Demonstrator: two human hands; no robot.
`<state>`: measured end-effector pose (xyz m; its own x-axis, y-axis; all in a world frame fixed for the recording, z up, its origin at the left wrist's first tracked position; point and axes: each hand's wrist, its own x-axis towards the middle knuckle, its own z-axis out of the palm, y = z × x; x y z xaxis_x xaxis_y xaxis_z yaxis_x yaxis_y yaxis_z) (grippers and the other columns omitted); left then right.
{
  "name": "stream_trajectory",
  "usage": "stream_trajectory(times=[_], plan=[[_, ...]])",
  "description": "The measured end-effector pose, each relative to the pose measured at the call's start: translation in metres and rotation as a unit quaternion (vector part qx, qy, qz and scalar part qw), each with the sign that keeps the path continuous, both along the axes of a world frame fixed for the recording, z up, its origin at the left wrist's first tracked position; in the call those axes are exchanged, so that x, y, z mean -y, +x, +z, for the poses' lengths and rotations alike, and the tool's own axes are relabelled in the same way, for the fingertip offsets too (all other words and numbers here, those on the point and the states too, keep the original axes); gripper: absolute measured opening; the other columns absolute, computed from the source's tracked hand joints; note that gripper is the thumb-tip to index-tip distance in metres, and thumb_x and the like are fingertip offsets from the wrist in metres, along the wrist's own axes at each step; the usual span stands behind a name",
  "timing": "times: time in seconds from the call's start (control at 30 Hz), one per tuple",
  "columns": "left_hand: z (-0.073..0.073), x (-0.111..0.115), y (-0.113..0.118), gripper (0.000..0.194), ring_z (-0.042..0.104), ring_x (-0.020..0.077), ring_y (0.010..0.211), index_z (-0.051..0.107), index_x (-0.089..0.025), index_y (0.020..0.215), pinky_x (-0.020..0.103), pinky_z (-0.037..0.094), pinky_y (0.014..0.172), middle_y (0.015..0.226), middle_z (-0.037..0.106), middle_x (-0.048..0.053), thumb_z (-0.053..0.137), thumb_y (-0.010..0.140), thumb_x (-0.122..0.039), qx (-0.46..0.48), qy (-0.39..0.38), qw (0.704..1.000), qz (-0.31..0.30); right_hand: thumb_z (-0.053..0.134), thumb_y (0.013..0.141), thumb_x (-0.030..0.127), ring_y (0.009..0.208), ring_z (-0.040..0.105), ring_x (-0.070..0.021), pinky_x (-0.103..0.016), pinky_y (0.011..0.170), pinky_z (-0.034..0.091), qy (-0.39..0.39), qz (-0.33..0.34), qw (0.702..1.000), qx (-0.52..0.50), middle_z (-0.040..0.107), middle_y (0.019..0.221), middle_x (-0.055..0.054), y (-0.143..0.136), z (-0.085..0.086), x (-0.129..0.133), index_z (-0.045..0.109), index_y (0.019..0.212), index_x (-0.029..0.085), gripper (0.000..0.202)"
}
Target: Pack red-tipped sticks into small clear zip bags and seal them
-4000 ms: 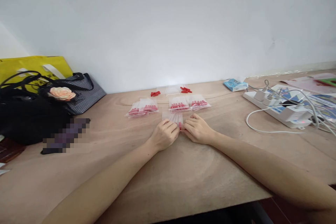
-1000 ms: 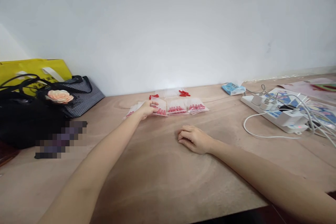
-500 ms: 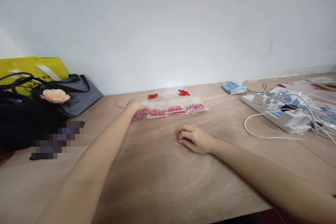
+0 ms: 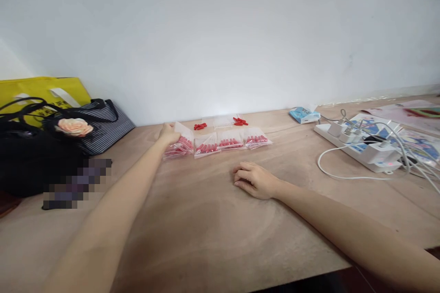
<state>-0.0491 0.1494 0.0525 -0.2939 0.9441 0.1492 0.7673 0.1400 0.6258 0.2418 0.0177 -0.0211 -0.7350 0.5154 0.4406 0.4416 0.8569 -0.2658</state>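
My left hand [image 4: 169, 134] pinches the upper part of a clear bag of red pieces [image 4: 184, 143] at the left end of a row of bags; more bags lie under it. To its right lie three piles of similar bags: one [image 4: 206, 146], a middle one [image 4: 230, 142] and a right one [image 4: 257, 139]. Behind them are two small heaps of loose red pieces, left [image 4: 200, 126] and right [image 4: 240, 121], with small white items [image 4: 223, 124] between. My right hand [image 4: 254, 180] rests on the table, fingers curled, with nothing visible in it.
On the left are a yellow bag [image 4: 74, 84], a striped bag [image 4: 106, 123] and a black bag with a flower [image 4: 74, 127]. A blue packet [image 4: 304, 115] and a white power strip [image 4: 357, 149] with cables lie on the right. A wall rises behind.
My left hand has moved slightly left and up, and the bag in it is now tilted up from the pile. My right hand has stayed in place.
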Motion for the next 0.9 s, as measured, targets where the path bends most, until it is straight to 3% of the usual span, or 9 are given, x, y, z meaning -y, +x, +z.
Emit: stream_trajectory(times=[0.1, 0.2, 0.3, 0.4, 0.5, 0.6, 0.7, 0.77, 0.9], plan=[[0.008, 0.025, -0.005, 0.051, 0.060, 0.0158, 0.066, 0.033, -0.015, 0.115, 0.025, 0.046, 0.059, 0.085, 0.059, 0.007, 0.054, 0.069, -0.007, 0.052, 0.020, 0.998, 0.008, 0.044, 0.085, 0.022, 0.084, 0.053, -0.0155, -0.029, 0.075, 0.042, 0.001, 0.002, 1.000, -0.002, 0.055, 0.092, -0.007, 0.000, 0.000, 0.000, 0.053, 0.082, 0.018, 0.010], [0.002, 0.062, 0.002, 0.047, 0.054, 0.0108, 0.055, 0.033, -0.017, 0.115, 0.021, 0.044, 0.052, 0.074, 0.055, 0.000, 0.050, 0.072, -0.007, 0.144, 0.030, 0.989, -0.022, 0.046, 0.084, 0.022, 0.082, 0.053, -0.0153, -0.029, 0.074, 0.042, 0.001, -0.013, 1.000, -0.005, 0.056, 0.090, -0.006, -0.001, -0.001, 0.000, 0.052, 0.082, 0.018, 0.007], [-0.018, 0.100, 0.024, 0.043, 0.050, 0.0084, 0.050, 0.038, -0.020, 0.108, 0.019, 0.041, 0.049, 0.068, 0.049, -0.004, 0.053, 0.070, -0.010, 0.238, 0.009, 0.968, -0.083, 0.052, 0.080, 0.025, 0.078, 0.052, -0.0154, -0.030, 0.072, 0.041, -0.003, -0.051, 0.999, -0.016, 0.056, 0.088, -0.005, -0.001, -0.002, 0.001, 0.051, 0.087, 0.018, 0.009], [-0.045, 0.127, 0.054, 0.040, 0.048, 0.0075, 0.051, 0.038, -0.020, 0.106, 0.019, 0.040, 0.049, 0.070, 0.047, -0.005, 0.054, 0.070, -0.015, 0.265, -0.008, 0.953, -0.145, 0.056, 0.077, 0.029, 0.075, 0.051, -0.0159, -0.029, 0.069, 0.041, -0.005, -0.080, 0.996, -0.029, 0.056, 0.085, -0.005, 0.002, -0.002, 0.002, 0.050, 0.095, 0.017, 0.023], [-0.068, 0.134, 0.080, 0.039, 0.049, 0.0081, 0.054, 0.036, -0.020, 0.107, 0.021, 0.042, 0.053, 0.075, 0.048, -0.004, 0.053, 0.072, -0.017, 0.244, -0.006, 0.951, -0.189, 0.057, 0.077, 0.031, 0.073, 0.051, -0.0155, -0.028, 0.065, 0.041, -0.014, -0.070, 0.997, -0.033, 0.056, 0.081, -0.004, 0.011, -0.001, 0.002, 0.050, 0.098, 0.017, 0.026], [-0.081, 0.132, 0.092, 0.039, 0.052, 0.0111, 0.064, 0.037, -0.019, 0.108, 0.024, 0.044, 0.062, 0.077, 0.048, -0.001, 0.053, 0.073, -0.020, 0.189, 0.026, 0.959, -0.211, 0.055, 0.077, 0.026, 0.070, 0.050, -0.0144, -0.027, 0.063, 0.040, -0.027, -0.055, 0.998, -0.030, 0.055, 0.080, -0.004, 0.021, 0.000, 0.001, 0.050, 0.096, 0.017, 0.022], [-0.081, 0.133, 0.086, 0.039, 0.054, 0.0161, 0.087, 0.039, -0.020, 0.108, 0.029, 0.045, 0.077, 0.097, 0.049, 0.005, 0.056, 0.073, -0.026, 0.148, 0.098, 0.954, -0.241, 0.049, 0.077, 0.017, 0.071, 0.051, -0.0144, -0.027, 0.065, 0.040, -0.037, -0.047, 0.998, -0.029, 0.056, 0.082, -0.004, 0.027, 0.001, 0.000, 0.050, 0.094, 0.017, 0.017], [-0.075, 0.139, 0.078, 0.040, 0.049, 0.0197, 0.103, 0.042, -0.021, 0.107, 0.034, 0.041, 0.088, 0.109, 0.046, 0.007, 0.058, 0.071, -0.025, 0.112, 0.120, 0.938, -0.304, 0.049, 0.076, 0.017, 0.074, 0.052, -0.0148, -0.027, 0.067, 0.039, -0.041, -0.038, 0.998, -0.030, 0.057, 0.084, -0.005, 0.027, 0.002, 0.000, 0.050, 0.093, 0.018, 0.017], [-0.060, 0.154, 0.066, 0.048, 0.045, 0.0238, 0.108, 0.045, -0.022, 0.108, 0.038, 0.039, 0.092, 0.117, 0.043, 0.009, 0.057, 0.063, -0.013, 0.014, 0.085, 0.906, -0.414, 0.059, 0.071, 0.040, 0.079, 0.053, -0.0176, -0.029, 0.070, 0.034, -0.016, -0.037, 0.999, -0.016, 0.057, 0.086, -0.005, 0.019, 0.004, 0.006, 0.050, 0.089, 0.018, 0.030]])
